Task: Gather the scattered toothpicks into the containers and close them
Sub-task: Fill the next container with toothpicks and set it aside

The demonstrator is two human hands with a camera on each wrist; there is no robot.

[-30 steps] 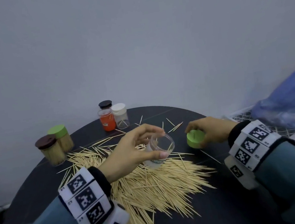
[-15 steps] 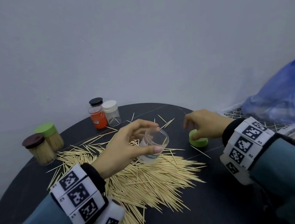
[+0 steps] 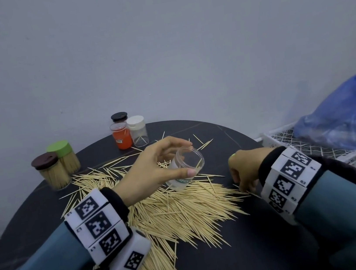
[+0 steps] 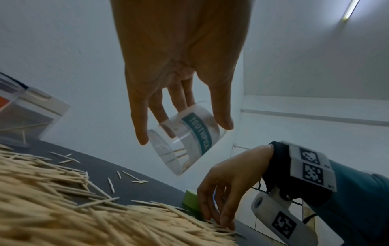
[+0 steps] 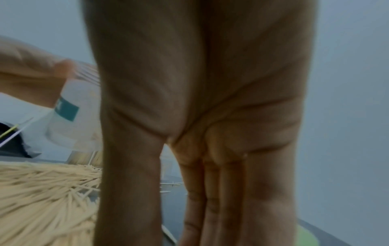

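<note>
Right hand [image 3: 245, 171] lowered; jar [image 4: 185, 141] "TOOTHPICK"

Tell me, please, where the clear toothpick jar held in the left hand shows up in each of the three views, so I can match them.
Head: the clear toothpick jar sits at centre, tilted, mouth toward the camera, gripped by the left hand.
Left wrist: centre, below the fingers, teal label showing.
Right wrist: left edge, blurred, partly behind the right hand.
Shared landmark: the toothpick pile beneath the jar, visible in all three views.
</note>
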